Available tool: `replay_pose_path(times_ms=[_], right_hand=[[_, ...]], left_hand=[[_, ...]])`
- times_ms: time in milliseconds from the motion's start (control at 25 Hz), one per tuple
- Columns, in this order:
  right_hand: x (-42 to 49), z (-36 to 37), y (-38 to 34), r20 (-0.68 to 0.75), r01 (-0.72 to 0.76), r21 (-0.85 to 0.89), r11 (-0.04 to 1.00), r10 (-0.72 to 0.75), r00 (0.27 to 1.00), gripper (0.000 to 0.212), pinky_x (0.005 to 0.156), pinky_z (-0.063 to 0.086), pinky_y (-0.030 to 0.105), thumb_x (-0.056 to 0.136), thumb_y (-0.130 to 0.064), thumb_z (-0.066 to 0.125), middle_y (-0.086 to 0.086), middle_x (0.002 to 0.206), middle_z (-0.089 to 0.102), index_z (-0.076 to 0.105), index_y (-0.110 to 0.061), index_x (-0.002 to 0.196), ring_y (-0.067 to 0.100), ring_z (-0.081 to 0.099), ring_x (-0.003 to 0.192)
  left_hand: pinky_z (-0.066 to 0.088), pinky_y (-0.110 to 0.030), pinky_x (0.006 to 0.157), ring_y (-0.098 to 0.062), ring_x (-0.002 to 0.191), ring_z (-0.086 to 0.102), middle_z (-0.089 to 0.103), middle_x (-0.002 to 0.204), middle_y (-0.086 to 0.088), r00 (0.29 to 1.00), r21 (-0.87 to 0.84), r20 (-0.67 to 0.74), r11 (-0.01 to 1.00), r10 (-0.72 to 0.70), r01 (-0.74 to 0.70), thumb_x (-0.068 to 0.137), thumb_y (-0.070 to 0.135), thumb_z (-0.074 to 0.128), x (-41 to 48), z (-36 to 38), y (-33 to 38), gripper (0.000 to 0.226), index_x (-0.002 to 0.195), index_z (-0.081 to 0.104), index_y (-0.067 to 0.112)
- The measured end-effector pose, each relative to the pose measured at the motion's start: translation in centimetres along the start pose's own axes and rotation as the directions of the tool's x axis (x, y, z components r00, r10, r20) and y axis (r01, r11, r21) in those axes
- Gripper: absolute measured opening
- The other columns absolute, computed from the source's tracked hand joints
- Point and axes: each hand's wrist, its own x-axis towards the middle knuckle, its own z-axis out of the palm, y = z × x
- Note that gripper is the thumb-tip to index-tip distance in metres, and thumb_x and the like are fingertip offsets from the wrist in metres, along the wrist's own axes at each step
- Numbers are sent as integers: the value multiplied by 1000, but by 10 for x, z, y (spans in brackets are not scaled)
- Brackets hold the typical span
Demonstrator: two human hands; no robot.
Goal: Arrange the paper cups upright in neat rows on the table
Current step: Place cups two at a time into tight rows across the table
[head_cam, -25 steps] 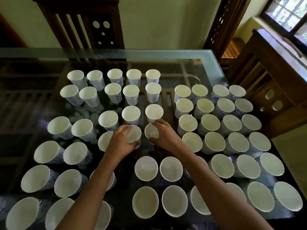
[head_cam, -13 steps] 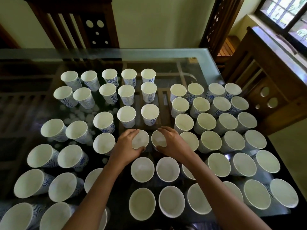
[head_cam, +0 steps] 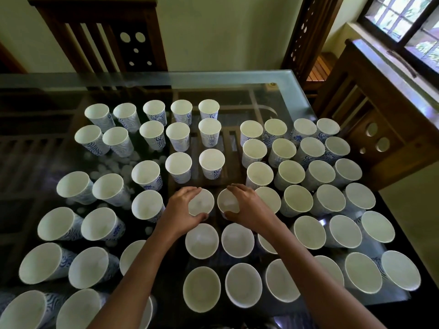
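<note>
A white paper cup (head_cam: pixel 201 201) is gripped round its rim by the left hand (head_cam: pixel 183 210), and a second white paper cup (head_cam: pixel 226 203) by the right hand (head_cam: pixel 247 207). Both are upright at the middle of the glass-topped desk (head_cam: pixel 213 84). They are closely hemmed in by rows of blue-patterned cups (head_cam: pixel 211 161) on every side. A dark wooden chair (head_cam: pixel 107 36) is seen beyond the far edge.

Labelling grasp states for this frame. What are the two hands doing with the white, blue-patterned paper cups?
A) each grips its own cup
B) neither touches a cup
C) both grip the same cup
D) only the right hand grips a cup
A: the left hand curls round one white paper cup, and the right hand curls round the neighbouring cup. Both cups are mouth-up.
</note>
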Motion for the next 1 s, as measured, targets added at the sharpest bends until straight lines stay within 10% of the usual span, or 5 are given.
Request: replay_pose_path(times_ms=[1000], right_hand=[[45, -13, -7, -52, 70, -4, 998, -70, 996, 63, 104, 38, 36, 84, -26, 67, 8, 146, 37, 40, -11, 139, 25, 37, 131]], left_hand=[[31, -31, 106, -23, 125, 44, 48, 136, -8, 991, 56, -136, 998, -3, 11, 77, 26, 73, 35, -23, -2, 60, 131, 50, 10]])
